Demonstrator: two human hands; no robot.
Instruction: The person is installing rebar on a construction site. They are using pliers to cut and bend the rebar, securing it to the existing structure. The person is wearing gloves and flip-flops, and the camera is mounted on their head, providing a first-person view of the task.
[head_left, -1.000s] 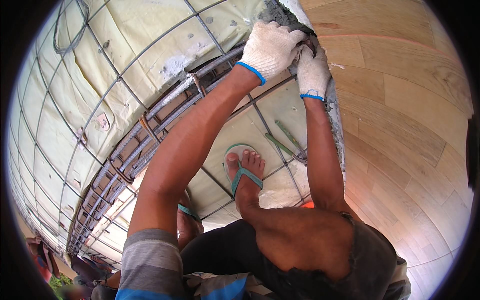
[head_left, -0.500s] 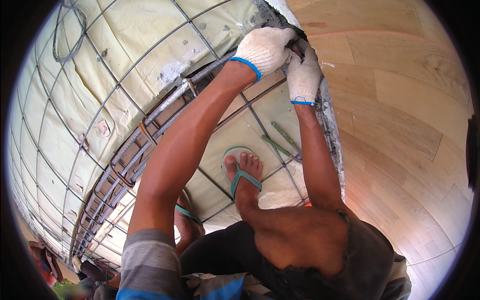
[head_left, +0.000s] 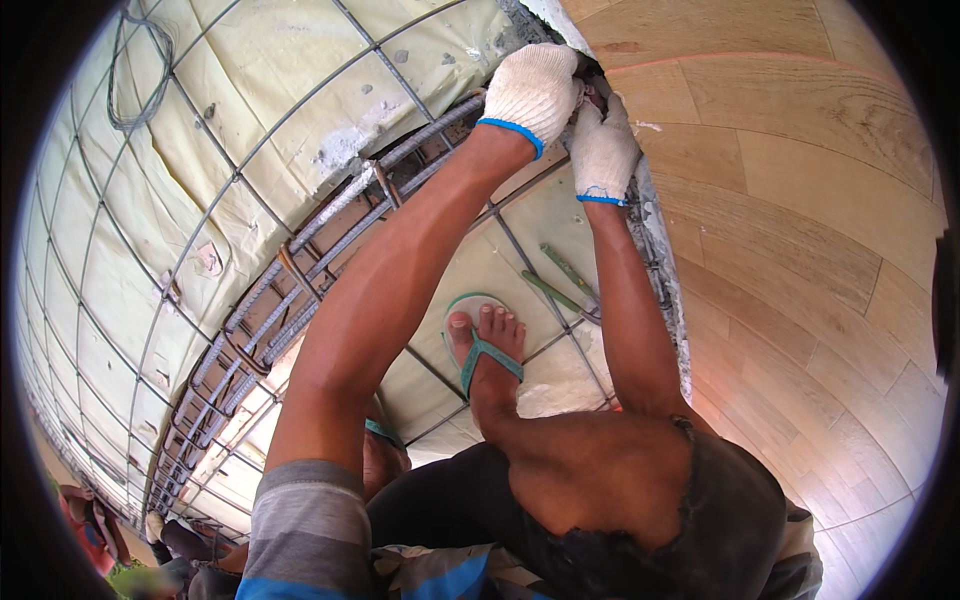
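Observation:
My left hand [head_left: 532, 92], in a white knit glove with a blue cuff, bends over the far end of the steel reinforcement cage [head_left: 325, 235]. Its fingers curl down and are mostly hidden behind the back of the glove. Against it sits my right hand [head_left: 606, 155], gloved alike, with fingertips bunched together beside the broken concrete edge [head_left: 655, 235]. Both hands look closed and meet at the dark corner gap. Whatever they pinch there is hidden. Below them, green-handled pliers [head_left: 552, 290] lie on the sheet under the rebar mesh.
Rebar mesh [head_left: 237, 172] over pale sheeting [head_left: 270, 60] spreads to the left, with a coil of thin wire [head_left: 140, 70] on it. Wood-look tiles [head_left: 790, 200] cover the right side. My sandalled foot [head_left: 487, 345] stands among the bars. Another person [head_left: 92, 520] is at the lower left.
My left hand has shifted slightly right and upward, its wrist turning with the forearm. My right hand has moved only a little, staying at the corner gap.

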